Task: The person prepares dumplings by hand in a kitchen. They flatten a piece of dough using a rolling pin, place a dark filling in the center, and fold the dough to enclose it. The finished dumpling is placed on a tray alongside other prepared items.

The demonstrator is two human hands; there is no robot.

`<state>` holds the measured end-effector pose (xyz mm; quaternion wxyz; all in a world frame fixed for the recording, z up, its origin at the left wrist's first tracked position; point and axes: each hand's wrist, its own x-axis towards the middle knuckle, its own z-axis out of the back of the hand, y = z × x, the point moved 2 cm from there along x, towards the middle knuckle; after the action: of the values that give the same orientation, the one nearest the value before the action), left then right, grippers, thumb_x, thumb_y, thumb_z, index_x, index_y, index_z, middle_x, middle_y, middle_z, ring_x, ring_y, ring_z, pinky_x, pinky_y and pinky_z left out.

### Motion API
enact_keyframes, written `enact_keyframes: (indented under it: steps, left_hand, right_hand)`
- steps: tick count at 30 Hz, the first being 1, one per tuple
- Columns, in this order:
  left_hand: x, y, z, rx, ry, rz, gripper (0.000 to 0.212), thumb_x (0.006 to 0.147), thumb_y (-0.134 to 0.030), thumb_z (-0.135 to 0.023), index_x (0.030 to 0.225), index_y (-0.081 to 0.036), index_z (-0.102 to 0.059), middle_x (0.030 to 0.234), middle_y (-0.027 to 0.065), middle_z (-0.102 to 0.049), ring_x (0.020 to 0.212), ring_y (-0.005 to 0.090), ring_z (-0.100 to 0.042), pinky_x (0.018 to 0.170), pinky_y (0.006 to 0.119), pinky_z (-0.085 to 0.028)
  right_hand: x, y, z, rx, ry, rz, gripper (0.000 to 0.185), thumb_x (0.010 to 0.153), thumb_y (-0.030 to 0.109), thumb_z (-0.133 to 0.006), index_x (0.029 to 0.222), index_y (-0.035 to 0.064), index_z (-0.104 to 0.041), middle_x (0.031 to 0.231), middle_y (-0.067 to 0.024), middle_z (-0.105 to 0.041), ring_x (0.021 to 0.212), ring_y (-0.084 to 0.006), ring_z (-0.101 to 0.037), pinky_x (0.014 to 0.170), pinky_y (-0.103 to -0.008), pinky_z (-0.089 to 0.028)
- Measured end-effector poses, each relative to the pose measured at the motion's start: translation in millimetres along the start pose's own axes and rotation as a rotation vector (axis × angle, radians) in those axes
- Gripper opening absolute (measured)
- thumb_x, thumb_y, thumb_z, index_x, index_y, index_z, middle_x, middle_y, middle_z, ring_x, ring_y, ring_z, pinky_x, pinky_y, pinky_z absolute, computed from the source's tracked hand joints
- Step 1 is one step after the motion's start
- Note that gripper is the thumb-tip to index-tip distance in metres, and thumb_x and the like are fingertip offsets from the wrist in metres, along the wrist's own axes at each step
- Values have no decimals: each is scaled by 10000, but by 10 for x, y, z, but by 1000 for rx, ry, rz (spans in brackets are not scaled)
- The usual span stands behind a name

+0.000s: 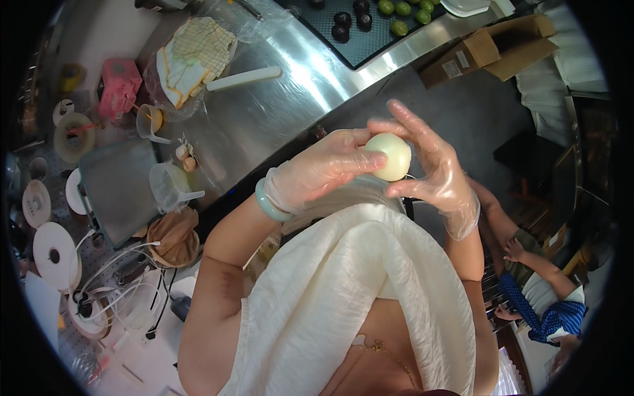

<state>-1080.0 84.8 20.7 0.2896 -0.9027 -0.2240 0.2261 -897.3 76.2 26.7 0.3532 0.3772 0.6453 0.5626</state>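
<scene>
A smooth, cream-white ball [392, 159], perhaps dough, is held up between my hands, beyond the table's near edge. My left hand [327, 166], in a clear disposable glove with a pale green bangle at the wrist, has its thumb pressed on the ball's near side. My right hand [428, 166], gloved the same way, curves around the other side. Its thumb is close under the ball and some fingers rest at the far edge, while the index finger sticks out. A gap shows between the ball and my right palm.
On the steel table [257, 128] lie a white rolling pin [245, 78], a cloth in plastic [195, 54] and a clear measuring cup [171, 180]. A black tray [342, 49] carries several dark and green balls. An open cardboard box [475, 54] is beyond. Another person [540, 297] is at right.
</scene>
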Motion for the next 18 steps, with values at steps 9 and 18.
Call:
enact_keyframes:
  steps: [9,18]
  left_hand:
    - [-431,-368,434,-172,-85,-141,578,934,-381,-586,1304,47,-466,1274,142,-528,1171,211,-522,1008,355,-414]
    - [-837,-786,896,40,-133,-88,524,938,-338,-587,1279,44,-475,1205,96,-552,1142,156,-524,989,324,-421]
  right_hand:
    - [688,129,-648,-517,-191,272,971,658,310,-854,1448,44,-357,1270,-147,-590,1105,-222,-597,797,-285,-535]
    - [1255,22,-1028,-655,-42,370,950,669,260,-847,1446,32,-351,1245,-146,-601,1110,-302,-600,931,-387,-479]
